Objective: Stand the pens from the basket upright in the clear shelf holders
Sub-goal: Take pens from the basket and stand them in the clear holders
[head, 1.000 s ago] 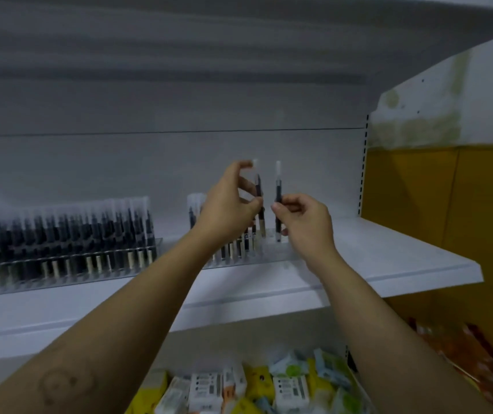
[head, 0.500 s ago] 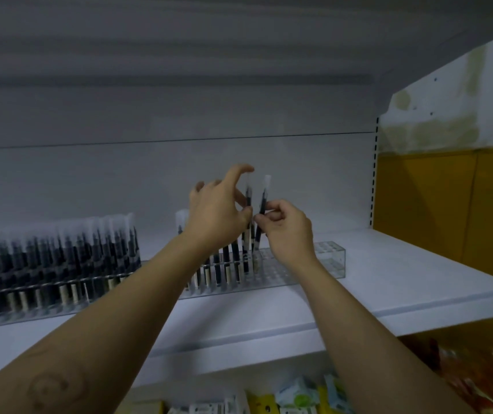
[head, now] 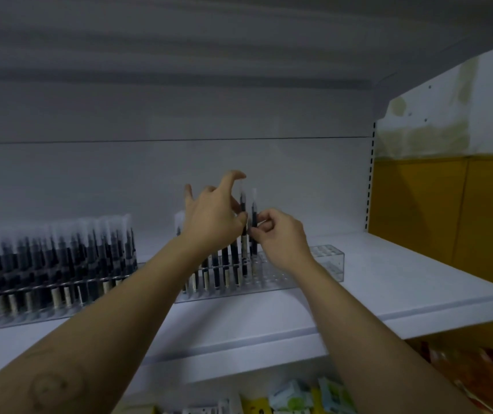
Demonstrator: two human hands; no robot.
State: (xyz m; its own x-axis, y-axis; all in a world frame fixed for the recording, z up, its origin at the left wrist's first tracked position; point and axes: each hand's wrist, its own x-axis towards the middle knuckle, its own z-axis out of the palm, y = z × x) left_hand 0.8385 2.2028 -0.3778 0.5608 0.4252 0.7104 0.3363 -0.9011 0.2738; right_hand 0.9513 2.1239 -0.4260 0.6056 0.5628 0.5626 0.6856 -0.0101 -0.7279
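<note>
I am pinching a pen in each hand. My left hand (head: 212,216) is holding the left pen (head: 243,204) between thumb and fingers at mid-barrel, with the index finger lifted and hooked above the cap. My right hand (head: 281,237) is gripping the right pen (head: 254,216) with curled fingertips, slightly lower on its barrel.

Both pens are standing close to upright, caps up, side by side and nearly touching, directly over the holder (head: 327,261) on the shelf (head: 388,297). Their lower ends are reaching down to the holder's top at the edge of the filled rows, but I cannot tell whether either tip is already seated in a hole.

The free holes are lying to the right of the pens, under and beyond my right hand, so I judge that hand the nearer one to them. The move I am weighing is a straight push down along each pen's axis. The full holder (head: 51,264) is sitting well apart to the left.
</note>
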